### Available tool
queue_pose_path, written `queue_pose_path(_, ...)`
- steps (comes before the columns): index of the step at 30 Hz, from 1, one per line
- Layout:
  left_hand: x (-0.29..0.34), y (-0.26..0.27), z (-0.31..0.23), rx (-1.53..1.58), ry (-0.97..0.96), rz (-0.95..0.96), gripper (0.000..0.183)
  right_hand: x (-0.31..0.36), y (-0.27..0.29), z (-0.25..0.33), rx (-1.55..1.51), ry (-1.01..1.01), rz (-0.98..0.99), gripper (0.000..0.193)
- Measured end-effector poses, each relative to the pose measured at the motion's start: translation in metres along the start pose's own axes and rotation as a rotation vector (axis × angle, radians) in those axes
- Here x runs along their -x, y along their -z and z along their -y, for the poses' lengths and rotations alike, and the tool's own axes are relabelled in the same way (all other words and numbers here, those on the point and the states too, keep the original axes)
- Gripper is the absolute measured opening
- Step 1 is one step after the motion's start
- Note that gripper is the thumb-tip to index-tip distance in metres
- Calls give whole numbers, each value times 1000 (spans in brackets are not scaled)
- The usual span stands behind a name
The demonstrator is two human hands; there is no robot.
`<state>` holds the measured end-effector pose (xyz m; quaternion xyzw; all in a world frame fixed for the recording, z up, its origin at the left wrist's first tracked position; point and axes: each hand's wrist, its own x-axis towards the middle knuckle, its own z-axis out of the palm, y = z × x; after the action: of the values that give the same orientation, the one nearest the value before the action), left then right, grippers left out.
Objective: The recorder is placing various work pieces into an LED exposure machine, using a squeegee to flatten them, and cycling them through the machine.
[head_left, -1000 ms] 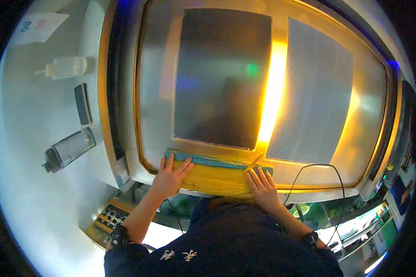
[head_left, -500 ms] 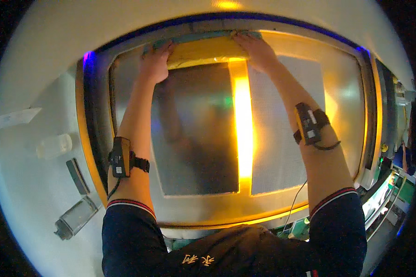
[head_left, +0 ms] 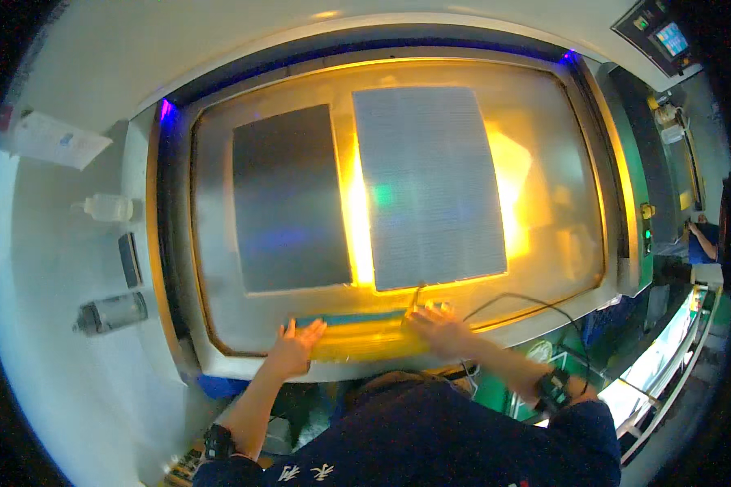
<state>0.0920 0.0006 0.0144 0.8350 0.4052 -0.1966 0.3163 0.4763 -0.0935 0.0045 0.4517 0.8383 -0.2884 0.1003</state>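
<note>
A wide yellow bar [head_left: 369,341] with a blue-green strip along its far edge lies across the near border of a framed glass table [head_left: 556,280]. My left hand [head_left: 292,349] holds the bar's left end, fingers pointing away from me over the strip. At the opposite end my right hand [head_left: 440,331] grips it, slightly smeared by motion. Beyond the bar, two rectangular panels lie on the surface: a dark one [head_left: 292,199] on the left and a grey, finely lined one [head_left: 430,191] on the right. Bright yellow light shines between and beside them.
To the left, a white ledge bears a clear bottle [head_left: 112,313], a dark flat block [head_left: 129,260], a white squeeze bottle [head_left: 108,208] and a paper sheet [head_left: 61,140]. A control screen [head_left: 671,39] is at the upper right. A thin cable [head_left: 536,300] runs near my right arm.
Both hands have brought the yellow bar from the table's far edge to its near edge, toward my body. My view has shifted too, and both panels now show uncovered.
</note>
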Motion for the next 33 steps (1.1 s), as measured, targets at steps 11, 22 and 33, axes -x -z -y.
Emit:
queue_pose_path(11, 15, -50, -149, -125, 61, 5, 85, 121, -1, -23, -82, -93, -243, 56)
queue_pose_path(22, -238, 147, -53, -93, -30, -318, 59, -54, 173, -235, -72, -322, -101, 52)
queue_pose_path(33, -460, 297, 44, -326, 12, -660, 72, -249, 253, -433, 297, -194, -728, 65)
